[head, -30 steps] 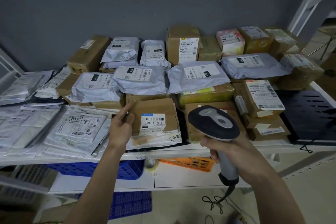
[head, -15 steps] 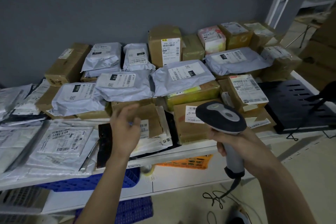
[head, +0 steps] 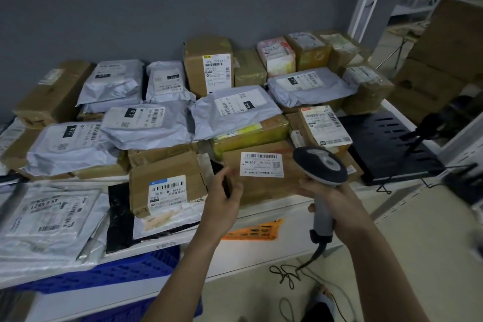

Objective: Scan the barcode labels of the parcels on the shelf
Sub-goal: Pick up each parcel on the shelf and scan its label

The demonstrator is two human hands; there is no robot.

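The right hand (head: 337, 201) is clenched around the grey handle of a barcode scanner (head: 320, 165), its dark head just right of a white label (head: 262, 164) reading "J6-S06" on a brown box (head: 264, 185) at the shelf (head: 261, 213) front. The left hand (head: 222, 200) grips that box's left edge. Beside it, another carton (head: 167, 178) carries a label reading "501E M1 A218". Grey mailers (head: 147, 125) behind show "010".

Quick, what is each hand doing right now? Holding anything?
Left hand: closed on the edge of a brown cardboard parcel, beside its white label.
Right hand: closed around the handle of the barcode scanner.
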